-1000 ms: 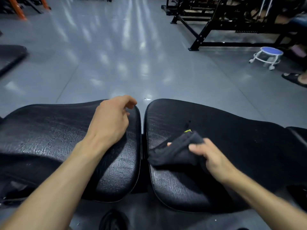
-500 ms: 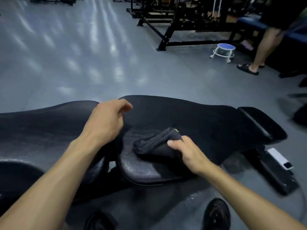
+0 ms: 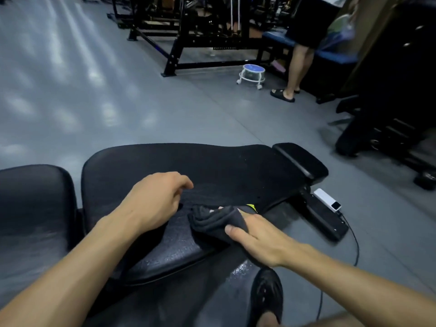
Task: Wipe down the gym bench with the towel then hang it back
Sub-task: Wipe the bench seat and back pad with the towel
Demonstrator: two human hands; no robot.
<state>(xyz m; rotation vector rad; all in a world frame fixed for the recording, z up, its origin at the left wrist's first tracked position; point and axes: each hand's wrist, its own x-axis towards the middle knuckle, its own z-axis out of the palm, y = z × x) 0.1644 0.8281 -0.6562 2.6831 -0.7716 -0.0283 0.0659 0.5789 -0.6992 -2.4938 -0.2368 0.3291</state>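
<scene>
While towel sits bunched on bench

While the right hand (image 3: 257,237) grips the dark towel (image 3: 213,221) against the black bench (image 3: 236,171) pad near its front edge, the left hand (image 3: 155,200) rests beside it, fingers loosely curled, holding nothing.

We see a dim, cool-toned room, lit from overhead: pale patches of glare streak across the glossy grey floor (image 3: 70,90) at upper left. The black bench pad (image 3: 224,168) swallows detail, showing only a faint sheen along its near edge. The forearms at the bottom are stretched by wide-angle distortion, and the dark machine (image 3: 389,102) at the right edge smears into blur.
</scene>
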